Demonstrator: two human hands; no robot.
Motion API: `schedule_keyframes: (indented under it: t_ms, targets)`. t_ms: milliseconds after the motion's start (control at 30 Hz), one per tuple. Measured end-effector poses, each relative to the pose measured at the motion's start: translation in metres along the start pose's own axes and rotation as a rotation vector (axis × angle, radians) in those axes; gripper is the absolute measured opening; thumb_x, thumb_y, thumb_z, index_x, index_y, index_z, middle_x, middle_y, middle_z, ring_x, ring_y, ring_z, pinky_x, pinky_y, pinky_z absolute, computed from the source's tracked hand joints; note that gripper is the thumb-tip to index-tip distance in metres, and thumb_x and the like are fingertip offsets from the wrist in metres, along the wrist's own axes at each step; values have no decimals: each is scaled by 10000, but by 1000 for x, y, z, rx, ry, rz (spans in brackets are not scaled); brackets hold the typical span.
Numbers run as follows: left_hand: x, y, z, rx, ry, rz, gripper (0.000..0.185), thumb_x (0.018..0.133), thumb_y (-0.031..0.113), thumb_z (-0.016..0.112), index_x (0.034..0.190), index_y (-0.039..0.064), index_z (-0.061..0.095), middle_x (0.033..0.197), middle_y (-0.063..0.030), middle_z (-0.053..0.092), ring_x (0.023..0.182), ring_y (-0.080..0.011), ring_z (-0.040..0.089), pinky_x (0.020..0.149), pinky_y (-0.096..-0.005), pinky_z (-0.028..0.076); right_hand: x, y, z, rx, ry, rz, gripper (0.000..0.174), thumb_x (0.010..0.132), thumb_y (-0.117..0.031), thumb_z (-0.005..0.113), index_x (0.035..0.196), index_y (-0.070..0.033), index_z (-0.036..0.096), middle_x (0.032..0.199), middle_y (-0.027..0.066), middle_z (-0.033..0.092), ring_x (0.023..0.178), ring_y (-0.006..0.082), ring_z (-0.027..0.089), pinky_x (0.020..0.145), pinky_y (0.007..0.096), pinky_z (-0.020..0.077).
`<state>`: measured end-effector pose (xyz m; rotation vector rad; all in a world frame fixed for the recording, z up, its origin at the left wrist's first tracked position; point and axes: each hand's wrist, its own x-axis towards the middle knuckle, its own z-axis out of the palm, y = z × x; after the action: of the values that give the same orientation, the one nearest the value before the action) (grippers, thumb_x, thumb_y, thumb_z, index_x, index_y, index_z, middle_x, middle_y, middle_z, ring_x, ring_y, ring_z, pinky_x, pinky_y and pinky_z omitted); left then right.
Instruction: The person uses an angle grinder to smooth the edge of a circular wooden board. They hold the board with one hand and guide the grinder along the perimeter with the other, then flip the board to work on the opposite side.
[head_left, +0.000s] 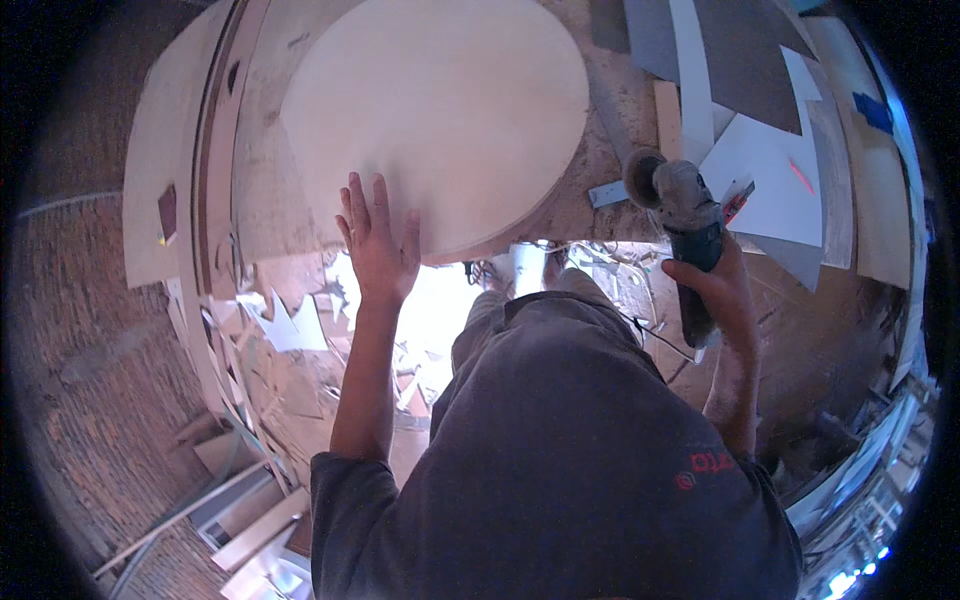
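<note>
A large round board (442, 112), pale and apparently wooden, lies flat on the workbench (259, 187) before me. My left hand (381, 251) is spread over its near left edge, fingers pointing away from me; whether the palm presses on it I cannot tell. In my right hand (720, 281) is an angle grinder (694, 232) with a dark body, gripped around its housing. Its disc (643, 178) faces left, off to the right of the round board. A power cord hangs from the grinder's rear end.
Sheet offcuts (765, 180) cover the bench's right side, with a red utility knife (739, 201) on them. A light-blue strip (607, 194) lies near the disc. Scraps (289, 326) and cables (637, 277) litter the floor. Along the left stands a brick wall (97, 315).
</note>
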<state>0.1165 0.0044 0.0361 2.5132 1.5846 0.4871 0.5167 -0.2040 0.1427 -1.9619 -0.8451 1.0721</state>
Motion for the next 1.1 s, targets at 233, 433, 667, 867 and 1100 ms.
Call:
schedule_keyframes:
  t_ms: [233,433,667,867,1100]
  targets:
    - [-25,-28,7,102,-37,-71,709,1073,540,529,1660,160,409,1752,-239,246,1624,-488,181,1246,-740,162,-8,-66,71,-499,-230,10,849,681,-302,956,1388,3,598,1220,205,749,1139,343,733,1017,458,545]
    - [-35,-45,9,93,-38,-248,704,1059,612,507,1682,310,374,1794,-115,197,1642,-448,152,1224,-792,26,-6,-84,126,-758,-420,-131,816,715,-432,904,1349,-14,605,1092,263,750,1046,451,739,924,533,557]
    - [-38,-48,13,-83,-31,-292,739,1050,642,501,1697,322,340,1810,-78,142,1645,-440,147,1210,-811,1,-1,-78,144,-775,-469,-148,850,698,-480,898,1355,-24,613,1056,254,753,1030,465,731,938,541,552]
    - [-40,-48,13,-95,-35,-296,737,1055,665,478,1690,310,358,1810,-78,131,1635,-425,203,1210,-817,15,10,-70,92,-736,-309,-112,877,664,-430,936,1369,-15,620,1107,258,757,1057,426,750,948,514,570]
    - [-37,-47,10,-95,-41,-309,760,1039,673,499,1690,305,360,1810,-67,135,1640,-373,218,1217,-809,11,55,-59,33,-704,-153,-66,816,674,-352,944,1346,-5,637,1130,211,763,1044,349,754,960,448,560]
